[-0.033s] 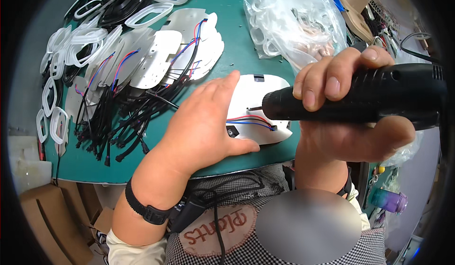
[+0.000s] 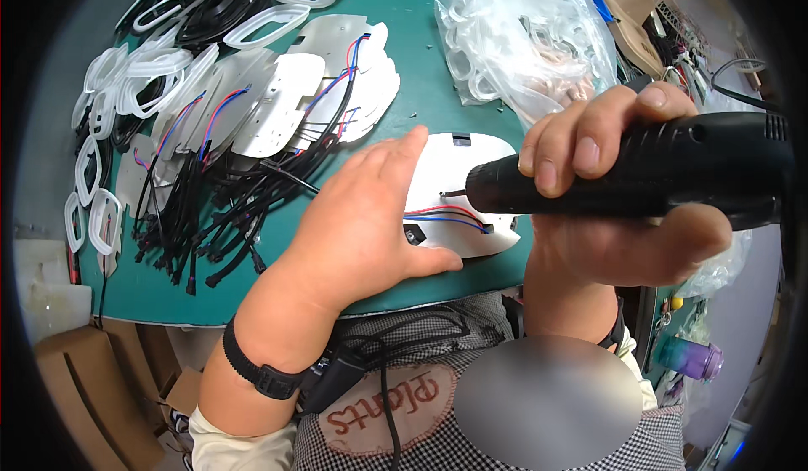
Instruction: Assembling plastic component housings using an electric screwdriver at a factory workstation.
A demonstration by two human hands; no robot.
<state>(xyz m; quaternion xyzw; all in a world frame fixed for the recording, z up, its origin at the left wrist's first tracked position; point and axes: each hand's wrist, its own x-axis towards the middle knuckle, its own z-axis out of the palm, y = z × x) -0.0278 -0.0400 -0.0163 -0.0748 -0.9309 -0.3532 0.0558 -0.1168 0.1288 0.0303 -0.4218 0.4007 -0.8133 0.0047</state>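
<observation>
A white curved panel [image 2: 443, 168] lies on the green table. Red and blue wires [image 2: 446, 212] cross its near half. My left hand [image 2: 358, 210] braces the panel's left side, fingers toward the far edge and thumb at the near edge. In my right hand [image 2: 602, 155] is a black electric screwdriver [image 2: 581, 176], held level with its nose pointing left. Its thin bit meets the panel at a small screw [image 2: 443, 195]. The hand's fingers wrap over the tool from above, with the thumb below.
Left of my left hand lie several panels [image 2: 278, 105] with black cables [image 2: 181, 227]. Clear plastic frames [image 2: 105, 223] line the table's left side. A clear bag [image 2: 522, 33] of parts stands at the back right. A purple bottle [image 2: 690, 357] is at the lower right.
</observation>
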